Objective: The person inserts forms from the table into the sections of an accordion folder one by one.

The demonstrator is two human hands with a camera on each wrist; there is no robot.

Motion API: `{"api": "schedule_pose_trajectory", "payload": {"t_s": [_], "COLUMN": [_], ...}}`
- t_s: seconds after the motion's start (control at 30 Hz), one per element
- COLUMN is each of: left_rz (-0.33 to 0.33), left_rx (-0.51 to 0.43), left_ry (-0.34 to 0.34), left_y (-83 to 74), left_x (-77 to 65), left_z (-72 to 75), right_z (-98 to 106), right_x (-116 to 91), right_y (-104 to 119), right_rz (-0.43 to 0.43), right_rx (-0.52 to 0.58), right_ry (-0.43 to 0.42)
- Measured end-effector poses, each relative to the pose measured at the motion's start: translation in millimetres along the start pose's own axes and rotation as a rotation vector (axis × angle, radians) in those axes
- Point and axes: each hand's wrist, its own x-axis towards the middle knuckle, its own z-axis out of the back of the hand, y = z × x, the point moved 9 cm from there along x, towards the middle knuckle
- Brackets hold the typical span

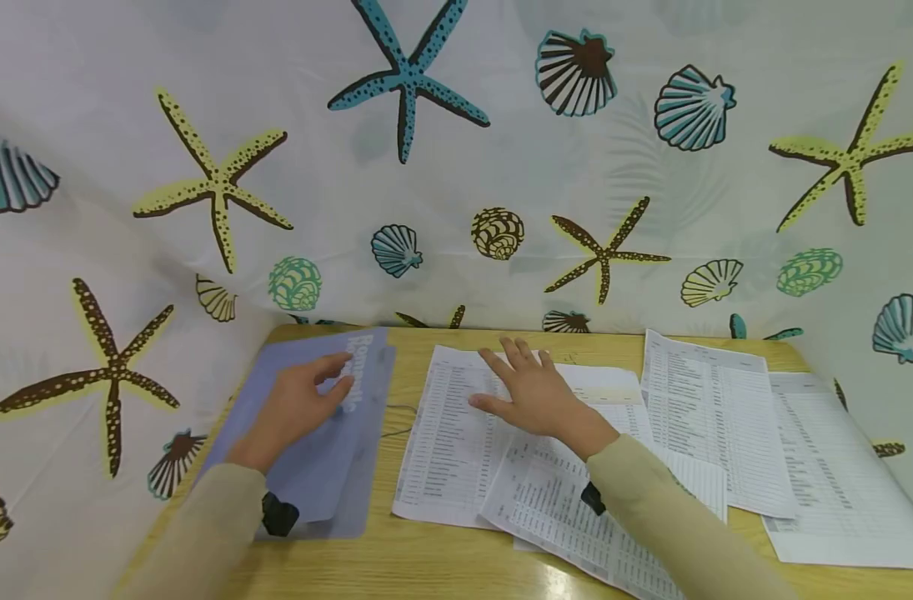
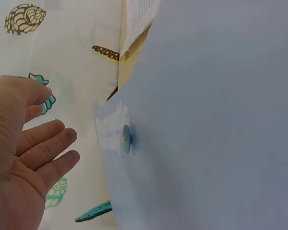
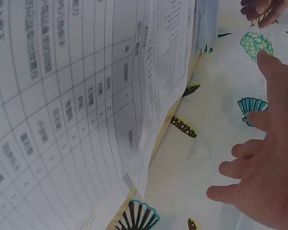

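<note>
My left hand (image 1: pixel 294 408) is over a translucent blue plastic folder (image 1: pixel 313 479) with white lettering, its fingers loosely bent and nothing between them. In the left wrist view, a round blue snap button (image 2: pixel 126 139) shows near the folder's lettered edge. Over several overlapping printed sheets (image 1: pixel 444 450) is my right hand (image 1: pixel 534 396), fingers spread and holding nothing. Table rows with text fill the nearest sheet (image 3: pixel 62 96) in the right wrist view. Whether either hand touches what lies beneath it I cannot tell.
More printed sheets (image 1: pixel 711 408) lie to the right on the wooden table (image 1: pixel 441 567), one (image 1: pixel 839 475) reaching the right side. A thin grey cord or loop (image 1: pixel 398 421) shows beside the folder. Behind hangs a white cloth (image 1: pixel 456 183) with starfish and shells.
</note>
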Motion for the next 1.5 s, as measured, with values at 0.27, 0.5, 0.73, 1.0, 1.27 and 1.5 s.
{"api": "schedule_pose_trajectory", "payload": {"t_s": [0.27, 0.5, 0.73, 1.0, 1.27, 1.5], "left_rz": [0.086, 0.141, 0.181, 0.17, 0.184, 0.171], "left_rx": [-0.184, -0.242, -0.222, -0.177, -0.188, -0.151], "left_ry": [-0.091, -0.065, 0.009, 0.091, 0.111, 0.136], "left_y": [27.4, 44.0, 54.5, 53.7, 55.9, 57.0], "left_x": [-3.7, -5.0, -7.7, -10.8, -11.2, -11.2], "left_z": [-0.3, -3.8, -11.8, -23.4, -29.9, -38.4], "right_z": [-18.2, -37.7, -52.7, -71.0, -91.3, -102.6], "right_x": [15.2, 26.9, 36.4, 46.4, 55.2, 58.5], "right_y": [33.3, 57.6, 78.4, 97.1, 102.8, 111.8], "right_rz": [0.061, 0.113, 0.129, 0.143, 0.122, 0.144], "right_rx": [0.002, -0.001, 0.005, 0.023, 0.034, 0.002], "right_ry": [0.047, 0.098, 0.14, 0.166, 0.216, 0.237]}}
